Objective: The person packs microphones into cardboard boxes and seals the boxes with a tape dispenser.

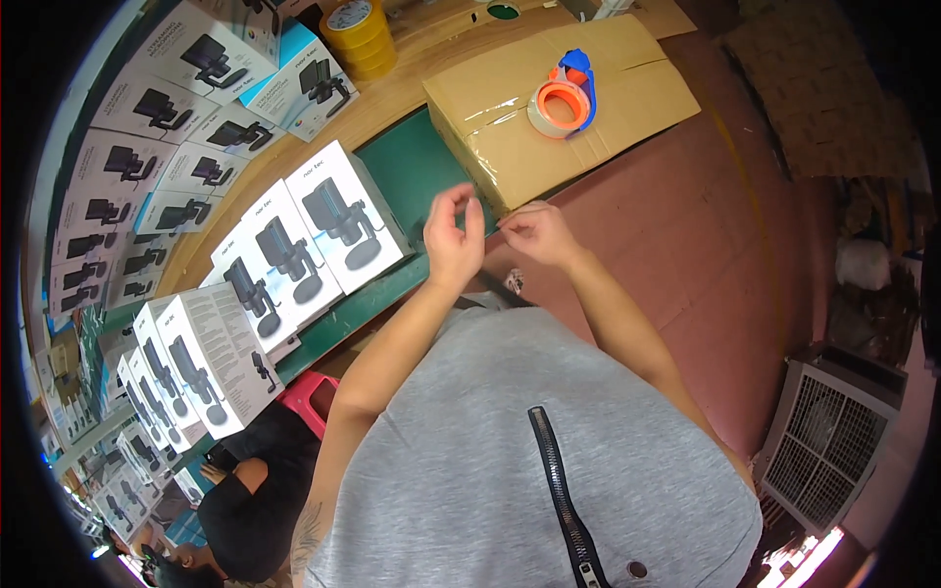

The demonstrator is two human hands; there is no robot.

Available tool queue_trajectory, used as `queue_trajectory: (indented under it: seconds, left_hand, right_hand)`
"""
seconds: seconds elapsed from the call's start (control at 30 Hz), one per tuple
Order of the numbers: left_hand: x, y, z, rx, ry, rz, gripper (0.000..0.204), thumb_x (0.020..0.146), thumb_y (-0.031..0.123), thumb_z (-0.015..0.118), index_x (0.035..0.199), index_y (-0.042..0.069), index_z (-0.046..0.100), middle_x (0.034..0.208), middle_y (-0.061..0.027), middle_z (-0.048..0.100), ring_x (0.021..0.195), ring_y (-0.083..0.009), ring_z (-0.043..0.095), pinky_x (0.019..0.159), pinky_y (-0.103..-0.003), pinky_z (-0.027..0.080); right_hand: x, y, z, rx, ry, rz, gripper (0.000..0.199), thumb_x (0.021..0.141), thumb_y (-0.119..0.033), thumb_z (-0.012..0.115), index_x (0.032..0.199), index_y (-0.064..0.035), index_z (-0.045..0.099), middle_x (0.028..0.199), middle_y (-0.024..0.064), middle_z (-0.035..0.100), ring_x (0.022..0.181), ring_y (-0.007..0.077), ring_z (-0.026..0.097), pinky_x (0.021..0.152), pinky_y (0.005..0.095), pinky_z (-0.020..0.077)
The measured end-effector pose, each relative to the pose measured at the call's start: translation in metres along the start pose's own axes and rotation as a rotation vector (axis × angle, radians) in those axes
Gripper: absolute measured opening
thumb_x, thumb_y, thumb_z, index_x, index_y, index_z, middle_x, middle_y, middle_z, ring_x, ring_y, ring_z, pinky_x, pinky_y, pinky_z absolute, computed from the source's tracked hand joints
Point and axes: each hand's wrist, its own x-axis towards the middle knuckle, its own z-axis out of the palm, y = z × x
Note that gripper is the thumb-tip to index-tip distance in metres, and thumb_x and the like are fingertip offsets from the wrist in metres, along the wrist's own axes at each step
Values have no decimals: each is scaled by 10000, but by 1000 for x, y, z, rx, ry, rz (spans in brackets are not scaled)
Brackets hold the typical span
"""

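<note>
Lying just ahead, the brown, rectangular cardboard carton (505, 113) slants its long axis away to the right, a blue-and-orange plastic tape dispenser (567, 82) on top. Its nearest corner sits by the bare right hand (544, 236), the closer one, whose bunched fingertips point left; whether they pinch anything, I cannot tell. The bare left hand (457, 240) is raised beside the carton's left end, fingers loosely curved, thumb apart.

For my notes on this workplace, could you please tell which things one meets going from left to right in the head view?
Co-worker in dark clothing, yellow tape rolls, left hand, right hand, grilled unit.
</note>
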Motion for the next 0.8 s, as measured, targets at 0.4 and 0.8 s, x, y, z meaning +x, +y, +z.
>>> queue_trajectory:
  seconds: [0.4,0.8]
  left_hand:
    - [65,-12,98,68,397,-240,917,939,480,497,1511,-60,27,1554,-298,165,1424,-469,191,1168,-499,163]
    - [14,-41,92,206,427,45,925,879,553,578,1526,29,175,1532,-300,208,1404,-459,258,1133,-542,225]
  right_hand:
    - [32,-16,-67,-88,346,125,129,867,-102,669,803,8,650,717,110,644,645,147,625,595,287,491]
    - [24,12,-52,-22,381,234,177,870,-174,667,775,-28,637,643,71,633,537,125,597,518,295,468]
